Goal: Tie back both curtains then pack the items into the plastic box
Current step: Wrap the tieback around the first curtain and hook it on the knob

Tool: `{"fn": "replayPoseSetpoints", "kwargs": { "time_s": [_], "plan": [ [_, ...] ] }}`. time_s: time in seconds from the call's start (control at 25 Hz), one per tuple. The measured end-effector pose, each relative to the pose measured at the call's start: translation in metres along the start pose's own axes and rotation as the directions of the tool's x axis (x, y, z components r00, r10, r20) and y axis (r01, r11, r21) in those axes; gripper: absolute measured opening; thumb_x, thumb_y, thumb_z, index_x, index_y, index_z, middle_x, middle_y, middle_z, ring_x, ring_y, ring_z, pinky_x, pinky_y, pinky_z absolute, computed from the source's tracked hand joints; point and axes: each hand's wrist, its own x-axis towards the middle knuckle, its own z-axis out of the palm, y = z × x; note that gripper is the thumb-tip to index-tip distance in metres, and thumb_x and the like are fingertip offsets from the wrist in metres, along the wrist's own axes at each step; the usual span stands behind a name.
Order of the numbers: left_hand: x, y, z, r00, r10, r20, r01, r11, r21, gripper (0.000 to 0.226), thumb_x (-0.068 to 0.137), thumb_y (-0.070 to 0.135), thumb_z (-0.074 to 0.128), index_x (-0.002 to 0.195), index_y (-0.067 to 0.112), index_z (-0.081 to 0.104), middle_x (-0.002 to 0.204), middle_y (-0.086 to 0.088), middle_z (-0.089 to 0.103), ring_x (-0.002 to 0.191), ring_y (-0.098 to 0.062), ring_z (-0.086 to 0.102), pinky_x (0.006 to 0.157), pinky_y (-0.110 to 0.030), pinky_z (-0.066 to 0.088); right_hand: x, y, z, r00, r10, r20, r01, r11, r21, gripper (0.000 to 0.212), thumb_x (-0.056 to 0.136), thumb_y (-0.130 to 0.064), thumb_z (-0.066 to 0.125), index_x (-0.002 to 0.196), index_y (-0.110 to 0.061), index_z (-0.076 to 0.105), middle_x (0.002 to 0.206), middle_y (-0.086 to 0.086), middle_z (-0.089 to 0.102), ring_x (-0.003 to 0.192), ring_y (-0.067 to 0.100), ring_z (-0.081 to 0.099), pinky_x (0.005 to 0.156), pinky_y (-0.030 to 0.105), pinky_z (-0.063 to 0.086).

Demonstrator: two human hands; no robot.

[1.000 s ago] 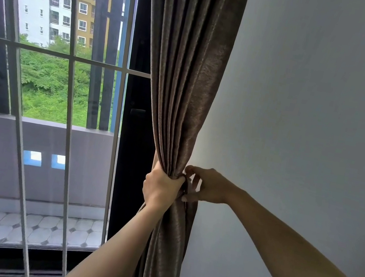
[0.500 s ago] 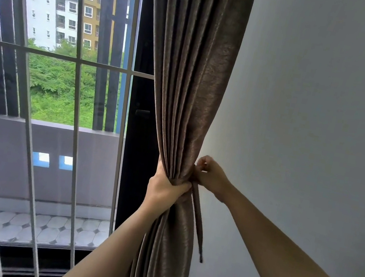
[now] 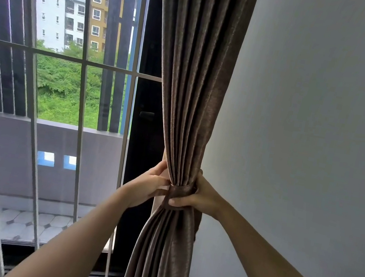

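Observation:
A brown pleated curtain (image 3: 194, 79) hangs at the right end of the window, gathered into a narrow waist. A matching brown tie-back band (image 3: 180, 193) is wrapped across the front of that waist. My left hand (image 3: 147, 184) pinches the band's left end against the gathered folds. On the other side, my right hand (image 3: 200, 197) grips the curtain and the band, thumb in front under the band, fingers behind the cloth. The band's ends are hidden behind the curtain and my fingers. No plastic box is in view.
A white wall (image 3: 311, 136) stands immediately right of the curtain. Left of it is a dark door frame (image 3: 145, 131), then a white window grille (image 3: 77, 119) in front of a balcony with a tiled floor (image 3: 3, 221).
The tie-back strap, hanging loose from my right hand half a second ago, is now wrapped across the front of the curtain. My left hand has shifted from clutching the folds to pinching the band.

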Motion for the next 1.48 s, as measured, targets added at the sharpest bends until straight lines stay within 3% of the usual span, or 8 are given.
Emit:
{"fn": "replayPoseSetpoints", "kwargs": {
  "time_s": [0.24,0.4,0.56,0.68,0.92,1.2,1.32,1.48],
  "plan": [
    [-0.001,0.015,-0.009,0.996,-0.062,0.065,0.035,0.931,0.363,0.042,0.093,0.010,0.052,0.125,0.035,0.044,0.121,0.002,0.055,0.101,-0.001,0.054,0.071,-0.011,0.043,0.004,0.004,-0.001,1.000,0.018,0.025,-0.017,0.999,-0.039,0.073,0.058,-0.022,0.083,0.124,-0.022,0.052,0.114,-0.002,0.064,0.107,0.015,0.061,0.096,0.038,0.050],
    [0.007,0.014,-0.019,0.999,-0.032,0.019,0.020,0.887,0.461,0.028,0.084,0.027,0.063,0.108,0.039,0.054,0.120,-0.019,0.058,0.110,-0.029,0.056,0.087,-0.028,0.048,0.005,0.003,0.002,0.999,0.011,0.031,-0.011,1.000,-0.013,0.076,0.063,-0.018,0.080,0.131,-0.021,0.048,0.119,-0.001,0.059,0.112,0.014,0.057,0.098,0.034,0.049],
    [0.012,0.012,-0.028,0.989,0.095,-0.113,-0.006,0.793,0.609,0.051,0.061,0.055,0.070,0.101,0.024,0.066,0.104,-0.012,0.064,0.099,-0.031,0.061,0.089,-0.045,0.052,0.005,0.002,0.006,1.000,0.018,0.016,-0.018,1.000,0.006,0.071,0.068,-0.008,0.079,0.129,-0.019,0.045,0.117,-0.002,0.057,0.110,0.013,0.056,0.096,0.031,0.048],
    [0.011,0.011,-0.031,0.955,0.232,-0.185,-0.024,0.682,0.731,0.064,0.055,0.062,0.067,0.093,0.011,0.071,0.102,-0.006,0.055,0.093,-0.026,0.058,0.083,-0.042,0.054,0.006,0.004,0.006,1.000,0.016,0.017,-0.017,1.000,0.020,0.071,0.066,-0.011,0.081,0.128,-0.019,0.046,0.117,0.000,0.059,0.109,0.013,0.058,0.096,0.033,0.049],
    [0.003,0.010,-0.016,0.927,0.355,-0.120,-0.175,0.693,0.699,0.020,0.081,0.022,0.071,0.083,0.003,0.074,0.091,0.011,0.064,0.081,-0.009,0.063,0.072,-0.027,0.054,0.007,0.003,0.008,1.000,0.017,0.019,-0.018,0.999,0.037,0.071,0.070,-0.005,0.079,0.130,-0.018,0.042,0.118,0.001,0.057,0.108,0.012,0.057,0.088,0.021,0.050],
    [0.001,0.010,-0.040,0.985,0.117,-0.123,0.036,0.565,0.825,0.025,0.083,0.041,0.063,0.097,0.020,0.065,0.072,0.003,0.069,0.064,-0.005,0.064,0.062,-0.017,0.047,0.009,0.000,0.012,0.999,0.024,-0.026,-0.023,0.998,0.050,0.072,0.071,-0.006,0.078,0.128,-0.021,0.038,0.116,-0.001,0.056,0.106,0.014,0.057,0.086,0.019,0.049],
    [0.001,0.022,-0.045,0.993,0.029,-0.112,0.056,0.727,0.684,0.040,0.067,0.040,0.064,0.101,0.020,0.068,0.094,-0.008,0.071,0.090,-0.021,0.067,0.087,-0.040,0.053,0.009,-0.002,0.012,0.999,0.029,-0.029,-0.027,0.999,0.043,0.070,0.071,-0.006,0.078,0.126,-0.023,0.039,0.107,-0.010,0.056,0.101,0.009,0.056,0.081,0.015,0.048],
    [0.006,0.036,-0.040,0.974,-0.164,-0.157,0.213,0.898,0.384,0.037,0.081,0.040,0.058,0.098,0.008,0.068,0.103,-0.020,0.067,0.096,-0.029,0.063,0.098,-0.043,0.048,0.008,-0.003,0.011,0.999,0.030,-0.034,-0.028,0.999,0.046,0.066,0.072,-0.006,0.078,0.121,-0.026,0.039,0.104,-0.014,0.054,0.096,0.004,0.055,0.086,0.018,0.049]
  ]
}}
